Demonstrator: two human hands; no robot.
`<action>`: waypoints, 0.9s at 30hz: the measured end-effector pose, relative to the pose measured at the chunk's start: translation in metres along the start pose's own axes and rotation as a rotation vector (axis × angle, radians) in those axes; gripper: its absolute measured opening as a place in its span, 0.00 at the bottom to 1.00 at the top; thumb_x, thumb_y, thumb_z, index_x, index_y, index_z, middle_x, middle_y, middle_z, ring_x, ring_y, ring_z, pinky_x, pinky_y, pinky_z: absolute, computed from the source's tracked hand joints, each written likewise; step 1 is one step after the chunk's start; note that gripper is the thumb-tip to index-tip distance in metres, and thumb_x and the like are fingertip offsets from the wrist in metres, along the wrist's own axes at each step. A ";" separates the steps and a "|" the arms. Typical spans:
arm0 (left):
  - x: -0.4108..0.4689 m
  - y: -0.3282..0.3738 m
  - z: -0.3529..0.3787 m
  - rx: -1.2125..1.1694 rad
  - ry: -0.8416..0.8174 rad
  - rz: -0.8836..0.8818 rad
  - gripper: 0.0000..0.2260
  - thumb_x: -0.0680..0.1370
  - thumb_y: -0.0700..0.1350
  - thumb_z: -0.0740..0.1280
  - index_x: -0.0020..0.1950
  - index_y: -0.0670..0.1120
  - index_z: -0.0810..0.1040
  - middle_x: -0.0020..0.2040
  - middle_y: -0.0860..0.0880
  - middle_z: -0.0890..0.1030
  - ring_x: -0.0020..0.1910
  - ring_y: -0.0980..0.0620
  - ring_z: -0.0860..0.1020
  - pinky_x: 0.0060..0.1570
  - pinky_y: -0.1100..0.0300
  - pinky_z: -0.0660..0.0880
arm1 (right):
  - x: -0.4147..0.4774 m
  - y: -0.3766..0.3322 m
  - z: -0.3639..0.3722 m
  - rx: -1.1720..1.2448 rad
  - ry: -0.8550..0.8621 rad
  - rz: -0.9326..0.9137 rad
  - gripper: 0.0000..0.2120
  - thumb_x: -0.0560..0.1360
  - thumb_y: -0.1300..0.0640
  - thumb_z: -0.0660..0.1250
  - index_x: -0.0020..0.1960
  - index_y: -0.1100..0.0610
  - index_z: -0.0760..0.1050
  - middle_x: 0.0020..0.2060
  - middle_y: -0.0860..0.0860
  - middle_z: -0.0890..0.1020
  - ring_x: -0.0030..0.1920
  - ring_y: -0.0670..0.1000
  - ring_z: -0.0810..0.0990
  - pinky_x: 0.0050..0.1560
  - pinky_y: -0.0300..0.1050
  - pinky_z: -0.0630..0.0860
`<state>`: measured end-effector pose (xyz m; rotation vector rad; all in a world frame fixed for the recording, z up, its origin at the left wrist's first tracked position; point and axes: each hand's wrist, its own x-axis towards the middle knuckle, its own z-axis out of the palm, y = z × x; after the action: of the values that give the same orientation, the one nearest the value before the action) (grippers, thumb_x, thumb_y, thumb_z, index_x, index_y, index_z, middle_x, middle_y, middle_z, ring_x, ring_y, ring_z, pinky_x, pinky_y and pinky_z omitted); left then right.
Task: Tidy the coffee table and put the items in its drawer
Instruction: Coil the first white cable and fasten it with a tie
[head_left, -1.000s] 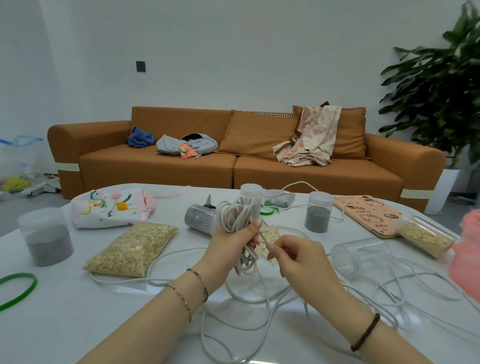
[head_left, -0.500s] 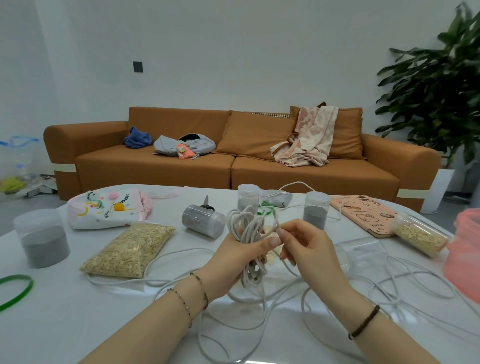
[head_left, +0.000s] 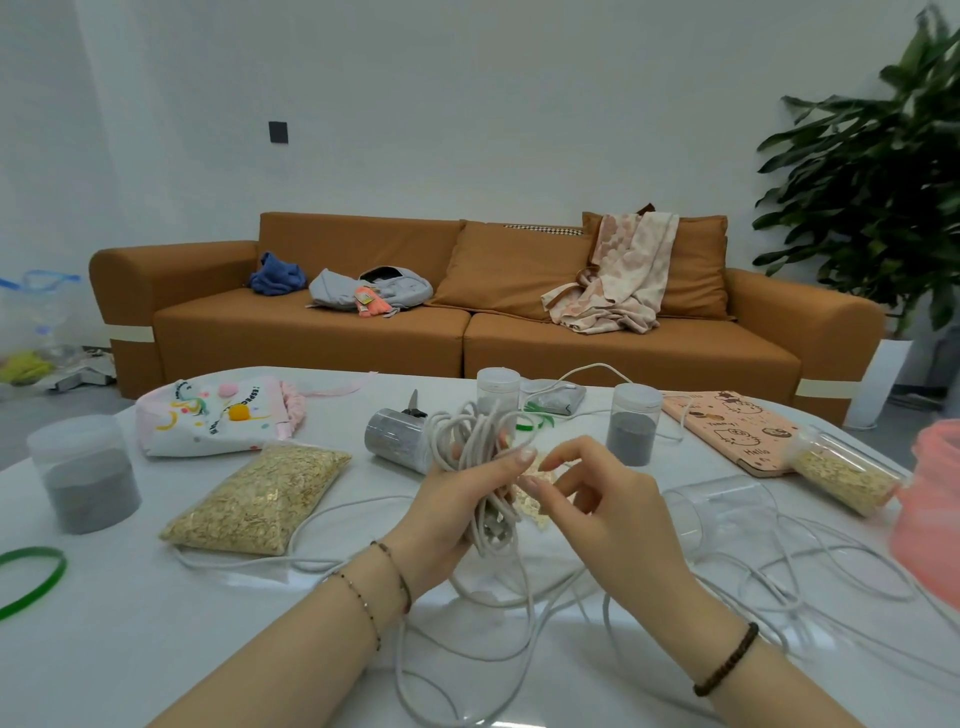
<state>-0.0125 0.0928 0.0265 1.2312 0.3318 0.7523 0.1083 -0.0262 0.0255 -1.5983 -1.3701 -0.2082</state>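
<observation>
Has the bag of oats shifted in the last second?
No. The bag of oats still lies just in front of the white pouch, as before.

The left hand (head_left: 457, 501) grips the cord bundle (head_left: 475, 441), fingers wrapped round its middle. The right hand (head_left: 602, 501) hangs just right of the bundle, fingers loosely spread.

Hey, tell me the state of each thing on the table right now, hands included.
white cord, partly coiled, rest loose
left hand, grips the coil
right hand, fingers relaxed, holding nothing
clear jar, empty, on its side
oat jar, on its side
grey powder jar, upright, lidded
</observation>
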 end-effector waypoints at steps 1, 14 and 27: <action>0.001 0.001 -0.003 -0.010 0.028 0.016 0.07 0.70 0.41 0.76 0.44 0.45 0.81 0.36 0.45 0.76 0.34 0.52 0.74 0.34 0.61 0.72 | 0.000 0.000 -0.001 -0.030 -0.022 -0.008 0.10 0.75 0.39 0.68 0.46 0.45 0.75 0.31 0.42 0.81 0.30 0.47 0.76 0.31 0.41 0.70; 0.015 0.010 -0.017 -0.201 0.313 0.112 0.19 0.71 0.63 0.67 0.35 0.47 0.72 0.31 0.50 0.73 0.30 0.54 0.72 0.39 0.58 0.70 | -0.005 -0.003 0.003 -0.167 -0.330 -0.246 0.08 0.80 0.44 0.57 0.48 0.44 0.74 0.32 0.40 0.74 0.39 0.44 0.72 0.47 0.39 0.71; 0.027 0.043 -0.054 -0.649 0.483 0.266 0.24 0.80 0.63 0.61 0.31 0.49 0.63 0.27 0.54 0.66 0.28 0.57 0.69 0.35 0.63 0.73 | -0.009 -0.019 -0.003 -0.053 -0.499 -0.316 0.10 0.79 0.46 0.61 0.43 0.49 0.77 0.30 0.45 0.74 0.32 0.46 0.72 0.36 0.38 0.68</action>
<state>-0.0406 0.1559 0.0528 0.4718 0.2823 1.2724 0.0910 -0.0363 0.0313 -1.5279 -2.0190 -0.0298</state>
